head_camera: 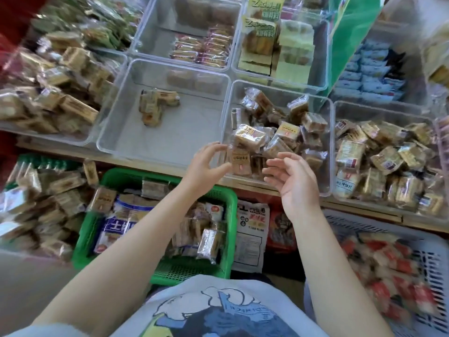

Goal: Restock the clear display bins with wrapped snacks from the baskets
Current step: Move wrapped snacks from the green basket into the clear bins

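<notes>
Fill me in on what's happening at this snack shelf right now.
A person is restocking clear bins with wrapped snacks. Both hands are open at the front edge of the middle clear bin: the left hand and right hand flank a brown wrapped snack at its front wall, neither clearly gripping it. The neighbouring bin holds only a few packs. A green basket below holds more snacks.

Clear display bins (325, 147) sit touching along a wooden shelf (364, 211).
</notes>
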### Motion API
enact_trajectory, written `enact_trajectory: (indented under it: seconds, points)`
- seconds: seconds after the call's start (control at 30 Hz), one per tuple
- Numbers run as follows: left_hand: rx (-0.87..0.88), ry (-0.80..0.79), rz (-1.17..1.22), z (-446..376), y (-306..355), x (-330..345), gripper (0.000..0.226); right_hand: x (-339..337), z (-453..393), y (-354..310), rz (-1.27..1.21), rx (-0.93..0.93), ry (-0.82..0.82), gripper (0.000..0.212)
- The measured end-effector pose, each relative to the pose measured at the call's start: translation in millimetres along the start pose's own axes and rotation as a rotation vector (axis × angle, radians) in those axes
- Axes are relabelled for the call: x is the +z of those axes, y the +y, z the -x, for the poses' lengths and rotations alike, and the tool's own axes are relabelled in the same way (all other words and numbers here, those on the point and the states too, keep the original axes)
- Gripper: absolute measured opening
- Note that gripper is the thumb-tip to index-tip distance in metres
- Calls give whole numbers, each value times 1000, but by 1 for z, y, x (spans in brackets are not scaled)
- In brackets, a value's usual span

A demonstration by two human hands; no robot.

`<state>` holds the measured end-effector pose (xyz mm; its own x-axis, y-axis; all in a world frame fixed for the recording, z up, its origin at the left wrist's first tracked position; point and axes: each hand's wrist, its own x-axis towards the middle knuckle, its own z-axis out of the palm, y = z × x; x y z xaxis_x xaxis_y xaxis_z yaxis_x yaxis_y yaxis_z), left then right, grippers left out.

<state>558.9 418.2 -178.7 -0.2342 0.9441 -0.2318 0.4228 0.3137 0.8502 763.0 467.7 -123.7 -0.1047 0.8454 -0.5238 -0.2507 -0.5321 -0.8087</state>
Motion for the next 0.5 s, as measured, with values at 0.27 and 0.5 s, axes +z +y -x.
enact_trajectory:
  seconds: [0.27,0.5]
  points:
    - [-172,209,-222,77,-90,-34,8,48,14,124,411,446,-204,20]
    - [-225,-479,-742,101,-168,-15,97,58,26,181,416,578,-52,18]
